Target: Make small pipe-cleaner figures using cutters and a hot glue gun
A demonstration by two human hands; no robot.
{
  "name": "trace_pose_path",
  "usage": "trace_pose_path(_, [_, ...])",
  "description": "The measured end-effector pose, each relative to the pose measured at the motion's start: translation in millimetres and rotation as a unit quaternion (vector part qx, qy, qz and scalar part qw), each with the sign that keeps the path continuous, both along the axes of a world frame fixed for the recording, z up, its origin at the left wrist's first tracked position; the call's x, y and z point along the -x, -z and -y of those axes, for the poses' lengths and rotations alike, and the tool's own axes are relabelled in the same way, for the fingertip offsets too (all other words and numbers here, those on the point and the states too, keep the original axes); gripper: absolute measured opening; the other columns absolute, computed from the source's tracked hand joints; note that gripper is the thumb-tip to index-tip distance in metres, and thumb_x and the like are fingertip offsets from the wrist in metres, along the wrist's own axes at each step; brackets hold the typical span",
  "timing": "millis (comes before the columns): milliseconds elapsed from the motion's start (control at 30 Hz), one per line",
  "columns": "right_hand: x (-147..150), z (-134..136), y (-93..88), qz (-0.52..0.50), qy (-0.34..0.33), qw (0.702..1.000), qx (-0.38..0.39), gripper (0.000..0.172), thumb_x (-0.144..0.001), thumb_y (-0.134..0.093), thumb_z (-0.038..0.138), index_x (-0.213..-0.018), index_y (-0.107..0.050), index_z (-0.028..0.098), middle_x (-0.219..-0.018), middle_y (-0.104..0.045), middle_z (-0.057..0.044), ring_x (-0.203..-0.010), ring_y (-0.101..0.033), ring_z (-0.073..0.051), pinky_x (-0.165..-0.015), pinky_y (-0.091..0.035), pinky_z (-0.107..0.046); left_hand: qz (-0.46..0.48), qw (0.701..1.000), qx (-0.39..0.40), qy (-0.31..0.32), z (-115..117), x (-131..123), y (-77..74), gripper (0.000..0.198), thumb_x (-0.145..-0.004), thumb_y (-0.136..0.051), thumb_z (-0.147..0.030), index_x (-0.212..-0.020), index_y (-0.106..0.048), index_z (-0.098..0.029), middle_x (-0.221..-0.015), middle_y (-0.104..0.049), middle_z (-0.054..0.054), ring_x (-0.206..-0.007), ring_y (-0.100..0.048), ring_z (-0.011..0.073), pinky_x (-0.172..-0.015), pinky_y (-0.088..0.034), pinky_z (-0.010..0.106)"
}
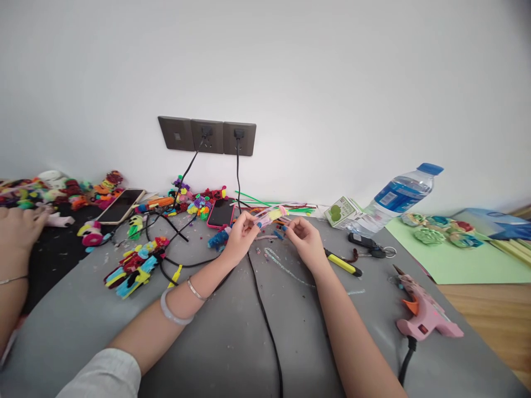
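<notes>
My left hand (243,237) pinches a small pink-and-yellow pipe-cleaner piece (274,214), raised a little above the grey table. Close on its right, my right hand (306,243) is closed in a pinch at the near end of the piece; what sits between those fingertips is too small to make out. A blue fuzzy pipe-cleaner piece (219,237) lies beside my left hand. Below my hands a strand of shiny pale pipe cleaner (286,269) runs over the table. A yellow-and-black cutter (343,262) rests by my right wrist.
At right lie a pink glue gun (427,315), keys (375,251) and a tilted water bottle (402,193). Black cords (261,304) cross the table. Pipe-cleaner figures (136,268) and phones (122,206) are on the left, with another person's hand (19,229) at the edge.
</notes>
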State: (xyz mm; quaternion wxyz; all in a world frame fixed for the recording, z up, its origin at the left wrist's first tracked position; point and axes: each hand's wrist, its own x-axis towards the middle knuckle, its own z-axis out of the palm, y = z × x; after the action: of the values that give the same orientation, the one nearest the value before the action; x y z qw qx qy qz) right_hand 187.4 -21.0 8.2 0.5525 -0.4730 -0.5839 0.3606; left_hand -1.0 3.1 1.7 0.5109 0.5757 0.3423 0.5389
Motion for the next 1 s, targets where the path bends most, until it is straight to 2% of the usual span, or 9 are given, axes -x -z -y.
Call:
trace_pose_path(133, [1, -1, -0.6, -0.062, -0.045, 0.997, 0.016, 0.031, -0.076, -0.072, 0.043, -0.086, -0.049, 0.024, -0.079, -0.060, 0.001, -0.062, -0.060, -0.014, -0.064, -0.050, -0.031, -0.002, 1.000, -0.001, -0.002, 0, 0, -0.7, 0.040, -0.076, -0.068, -0.054, -0.086, -0.049, -0.020, -0.072, -0.053, -0.002, -0.067, -0.057, 0.0135, -0.059, -0.045, 0.023])
trace_pose_path(333, [1, 2, -6.6, -0.073, -0.067, 0.995, 0.008, 0.041, -0.079, -0.071, 0.039, -0.112, -0.053, 0.025, -0.079, -0.062, 0.002, -0.064, -0.063, -0.014, -0.066, -0.052, -0.030, -0.005, 1.000, 0.005, 0.001, 0, 0, -1.6, 0.041, -0.075, -0.069, -0.054, -0.085, -0.049, -0.020, -0.072, -0.054, -0.002, -0.068, -0.058, 0.0136, -0.058, -0.045, 0.023])
trace_pose_path(400, [1, 3, -8.6, -0.058, -0.059, 0.997, 0.005, 0.038, -0.080, -0.070, 0.041, -0.111, -0.057, 0.024, -0.081, -0.064, 0.000, -0.066, -0.063, -0.014, -0.066, -0.052, -0.030, -0.007, 1.000, 0.004, -0.003, 0, 0, -1.7, 0.040, -0.076, -0.068, -0.054, -0.085, -0.049, -0.020, -0.072, -0.054, -0.002, -0.068, -0.058, 0.0136, -0.059, -0.045, 0.023])
trace_pose_path(500, [1, 4, -10.9, -0.013, -0.039, 0.999, 0.015, 0.027, -0.084, -0.064, 0.046, -0.095, -0.064, 0.021, -0.081, -0.064, -0.003, -0.068, -0.061, -0.016, -0.067, -0.051, -0.030, -0.010, 1.000, -0.001, -0.005, 0, 0, -2.0, 0.039, -0.077, -0.067, -0.054, -0.085, -0.049, -0.020, -0.071, -0.054, -0.002, -0.068, -0.058, 0.0134, -0.059, -0.045, 0.024])
trace_pose_path(633, [0, 5, -11.2, 0.013, -0.014, 1.000, 0.018, 0.029, -0.086, -0.060, 0.048, -0.078, -0.062, 0.020, -0.072, -0.060, -0.002, -0.065, -0.056, -0.015, -0.064, -0.049, -0.029, -0.001, 1.000, -0.003, -0.001, 0, 0, -2.4, 0.040, -0.076, -0.068, -0.055, -0.085, -0.049, -0.020, -0.070, -0.053, -0.003, -0.066, -0.058, 0.0134, -0.059, -0.046, 0.024])
trace_pose_path(767, [0, 4, -9.5, 0.016, -0.041, 0.999, 0.004, 0.023, -0.079, -0.068, 0.041, -0.090, -0.062, 0.021, -0.078, -0.059, -0.002, -0.073, -0.057, -0.017, -0.067, -0.048, -0.029, -0.006, 1.000, 0.004, -0.008, 0, 0, -2.4, 0.039, -0.076, -0.068, -0.054, -0.085, -0.049, -0.020, -0.071, -0.054, -0.002, -0.069, -0.059, 0.0147, -0.058, -0.047, 0.024])
trace_pose_path(867, [2, 4, -8.6, 0.032, -0.060, 0.998, -0.002, 0.023, -0.080, -0.067, 0.035, -0.098, -0.062, 0.021, -0.076, -0.054, 0.000, -0.070, -0.054, -0.015, -0.067, -0.047, -0.029, -0.006, 1.000, 0.006, -0.011, 0, 0, -2.3, 0.040, -0.076, -0.068, -0.054, -0.086, -0.050, -0.020, -0.072, -0.055, -0.002, -0.068, -0.059, 0.0147, -0.057, -0.047, 0.024])
trace_pose_path(1000, [3, 2, -7.0, 0.016, -0.068, 0.997, -0.019, 0.026, -0.080, -0.066, 0.032, -0.102, -0.060, 0.022, -0.077, -0.051, 0.001, -0.080, -0.058, -0.017, -0.079, -0.050, -0.033, -0.002, 1.000, 0.009, -0.010, 1, 0, -2.8, 0.039, -0.076, -0.068, -0.054, -0.086, -0.050, -0.020, -0.073, -0.054, -0.002, -0.068, -0.059, 0.0140, -0.058, -0.048, 0.024])
